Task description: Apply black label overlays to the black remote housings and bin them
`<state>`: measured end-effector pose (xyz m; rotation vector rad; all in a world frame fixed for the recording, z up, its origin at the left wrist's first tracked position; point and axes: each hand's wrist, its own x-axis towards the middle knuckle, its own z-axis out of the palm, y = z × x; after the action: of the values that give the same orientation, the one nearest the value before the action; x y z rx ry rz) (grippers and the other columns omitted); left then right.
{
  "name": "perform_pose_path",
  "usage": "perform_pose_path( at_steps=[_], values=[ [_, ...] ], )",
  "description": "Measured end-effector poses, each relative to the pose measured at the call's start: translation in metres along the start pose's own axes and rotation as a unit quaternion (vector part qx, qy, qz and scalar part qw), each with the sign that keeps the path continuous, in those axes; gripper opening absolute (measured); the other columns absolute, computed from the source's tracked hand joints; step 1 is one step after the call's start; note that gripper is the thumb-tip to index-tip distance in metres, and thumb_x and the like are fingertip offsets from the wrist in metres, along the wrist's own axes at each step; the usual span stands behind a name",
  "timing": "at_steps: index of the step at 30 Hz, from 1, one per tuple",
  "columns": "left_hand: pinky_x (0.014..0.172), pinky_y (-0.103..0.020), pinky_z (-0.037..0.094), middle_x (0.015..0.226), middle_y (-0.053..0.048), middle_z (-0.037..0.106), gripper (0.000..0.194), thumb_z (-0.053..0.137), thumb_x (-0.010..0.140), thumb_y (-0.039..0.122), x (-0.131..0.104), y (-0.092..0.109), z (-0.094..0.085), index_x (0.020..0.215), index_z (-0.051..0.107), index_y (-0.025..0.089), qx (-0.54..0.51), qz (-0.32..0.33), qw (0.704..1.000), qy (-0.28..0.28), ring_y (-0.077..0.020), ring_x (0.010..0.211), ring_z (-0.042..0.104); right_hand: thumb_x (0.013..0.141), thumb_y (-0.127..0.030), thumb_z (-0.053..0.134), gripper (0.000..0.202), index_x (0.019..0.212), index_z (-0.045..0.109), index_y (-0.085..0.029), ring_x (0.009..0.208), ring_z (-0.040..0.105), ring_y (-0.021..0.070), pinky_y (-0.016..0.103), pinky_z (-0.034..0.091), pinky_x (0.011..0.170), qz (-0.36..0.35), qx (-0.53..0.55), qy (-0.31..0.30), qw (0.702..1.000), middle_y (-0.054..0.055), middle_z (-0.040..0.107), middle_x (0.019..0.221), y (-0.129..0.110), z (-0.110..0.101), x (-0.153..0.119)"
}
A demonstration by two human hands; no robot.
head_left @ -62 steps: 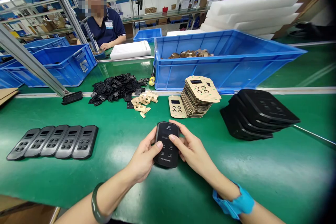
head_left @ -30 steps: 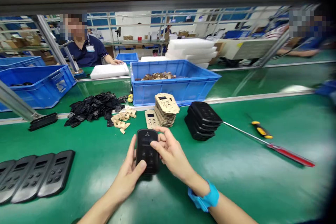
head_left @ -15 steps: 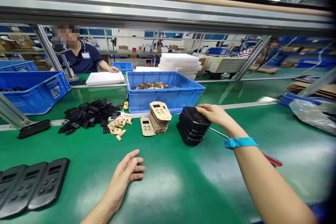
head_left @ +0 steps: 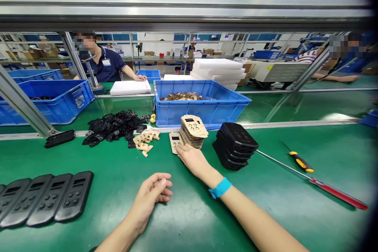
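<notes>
My right hand [head_left: 193, 160], with a blue band on its wrist, reaches to a tan card [head_left: 175, 139] with cut-outs. Its fingers are together, with their tips on the card's lower part, which they partly hide. Right beside stands a tall stack of similar cards [head_left: 194, 128]. Nearer to me, my left hand [head_left: 155, 189] hovers over the green bench with loosely curved fingers, open and holding nothing. Black plastic housings [head_left: 236, 145] are piled to the right of the cards. Several black panels [head_left: 75, 196] with buttons and a display slot overlap in a row at the left.
A blue bin [head_left: 203, 112] of brown pieces stands behind the cards. Black parts [head_left: 113, 126] and tan scraps [head_left: 145, 138] lie left of them. A yellow-black screwdriver [head_left: 300, 161] and a red-handled tool [head_left: 336, 193] lie at right. A co-worker [head_left: 106, 63] sits across the bench.
My right hand has left the black housing pile and moved left to the loose tan card. My left hand stays open over the bench. The view has turned right, showing the screwdriver.
</notes>
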<state>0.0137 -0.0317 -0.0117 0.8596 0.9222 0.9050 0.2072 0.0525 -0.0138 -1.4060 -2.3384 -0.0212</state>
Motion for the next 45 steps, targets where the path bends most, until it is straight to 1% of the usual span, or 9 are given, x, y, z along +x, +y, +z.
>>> perform_pose_path(
  at_steps=[10, 15, 19, 23, 28, 35, 39, 42, 45],
  values=[
    [0.067, -0.023, 0.050, 0.099, -0.006, 0.061, 0.050, 0.074, 0.069, 0.045, 0.010, 0.003, -0.011, 0.107, 0.059, 0.016, -0.029, 0.065, 0.993, 0.091, -0.0115, 0.076, 0.060, 0.098, -0.029, 0.034, 0.033, 0.118, 0.057, -0.014, 0.076, 0.065, 0.0206, 0.032, 0.053, 0.069, 0.081, 0.157, 0.135, 0.975, 0.009, 0.070, 0.092, -0.022, -0.018, -0.027],
    [0.046, -0.016, 0.043, 0.052, 0.004, 0.056, 0.040, 0.074, 0.068, 0.048, 0.012, 0.008, -0.015, 0.078, 0.052, 0.016, -0.009, 0.057, 0.994, 0.090, -0.0064, 0.045, 0.052, 0.095, -0.032, 0.040, 0.034, 0.119, 0.057, -0.014, 0.061, 0.063, 0.0197, 0.030, 0.052, 0.054, 0.089, 0.213, 0.116, 0.966, 0.005, 0.067, 0.074, -0.026, -0.009, -0.033],
    [0.042, -0.016, 0.045, 0.051, 0.006, 0.056, 0.043, 0.077, 0.065, 0.045, 0.011, 0.007, -0.014, 0.079, 0.048, 0.018, 0.007, 0.028, 0.998, 0.055, -0.0089, 0.044, 0.057, 0.079, -0.044, 0.066, 0.060, 0.133, 0.048, -0.023, 0.106, 0.054, 0.0313, 0.045, 0.050, 0.084, -0.022, 0.163, 0.054, 0.985, 0.013, 0.057, 0.121, -0.029, -0.008, -0.037],
    [0.042, -0.016, 0.046, 0.056, 0.005, 0.057, 0.043, 0.077, 0.065, 0.045, 0.009, 0.007, -0.014, 0.082, 0.049, 0.018, 0.015, 0.013, 1.000, 0.015, -0.0112, 0.047, 0.061, 0.076, -0.036, 0.073, 0.072, 0.138, 0.038, -0.029, 0.104, 0.054, 0.0270, 0.040, 0.050, 0.084, -0.073, 0.180, -0.063, 0.979, 0.009, 0.055, 0.120, -0.035, -0.008, -0.042],
    [0.044, -0.015, 0.045, 0.057, 0.001, 0.059, 0.040, 0.077, 0.065, 0.046, 0.007, 0.011, -0.017, 0.071, 0.054, 0.014, 0.032, 0.021, 0.999, -0.005, -0.0072, 0.047, 0.057, 0.076, -0.032, 0.073, 0.066, 0.135, 0.042, -0.030, 0.108, 0.051, 0.0256, 0.039, 0.046, 0.091, -0.059, 0.270, -0.077, 0.958, 0.008, 0.051, 0.124, -0.042, -0.007, -0.044],
    [0.045, -0.012, 0.044, 0.062, 0.000, 0.060, 0.034, 0.078, 0.069, 0.038, 0.010, 0.006, -0.011, 0.077, 0.056, 0.013, -0.132, -0.014, 0.986, -0.097, -0.0042, 0.048, 0.053, 0.072, -0.049, 0.072, 0.057, 0.123, 0.054, -0.031, 0.093, 0.060, 0.0235, 0.030, 0.054, 0.071, 0.004, 0.544, -0.016, 0.839, 0.008, 0.055, 0.122, -0.056, -0.002, -0.049],
    [0.044, -0.011, 0.043, 0.071, -0.002, 0.064, 0.035, 0.078, 0.069, 0.037, 0.014, 0.005, -0.017, 0.075, 0.051, 0.015, -0.118, 0.010, 0.993, -0.023, -0.0035, 0.049, 0.053, 0.068, -0.061, 0.069, 0.060, 0.118, 0.060, -0.028, 0.106, 0.058, 0.0270, 0.036, 0.050, 0.086, 0.135, 0.654, 0.176, 0.724, 0.008, 0.063, 0.117, -0.036, -0.018, -0.041],
    [0.046, -0.014, 0.045, 0.059, 0.000, 0.062, 0.038, 0.076, 0.069, 0.041, 0.020, 0.005, -0.023, 0.075, 0.048, 0.017, -0.077, 0.037, 0.996, 0.033, -0.0058, 0.046, 0.054, 0.069, -0.064, 0.066, 0.053, 0.109, 0.065, -0.030, 0.098, 0.060, 0.0179, 0.022, 0.052, 0.075, 0.191, 0.690, 0.343, 0.608, 0.001, 0.065, 0.110, -0.017, -0.036, -0.033],
    [0.065, -0.020, 0.052, 0.080, -0.007, 0.069, 0.033, 0.072, 0.074, 0.040, 0.031, 0.008, -0.024, 0.087, 0.054, 0.016, -0.041, 0.079, 0.994, 0.061, -0.0123, 0.070, 0.066, 0.066, -0.063, 0.070, 0.052, 0.105, 0.067, -0.029, 0.088, 0.059, 0.0127, 0.015, 0.050, 0.061, 0.202, 0.714, 0.379, 0.553, -0.004, 0.066, 0.105, -0.010, -0.044, -0.030]
  ],
)
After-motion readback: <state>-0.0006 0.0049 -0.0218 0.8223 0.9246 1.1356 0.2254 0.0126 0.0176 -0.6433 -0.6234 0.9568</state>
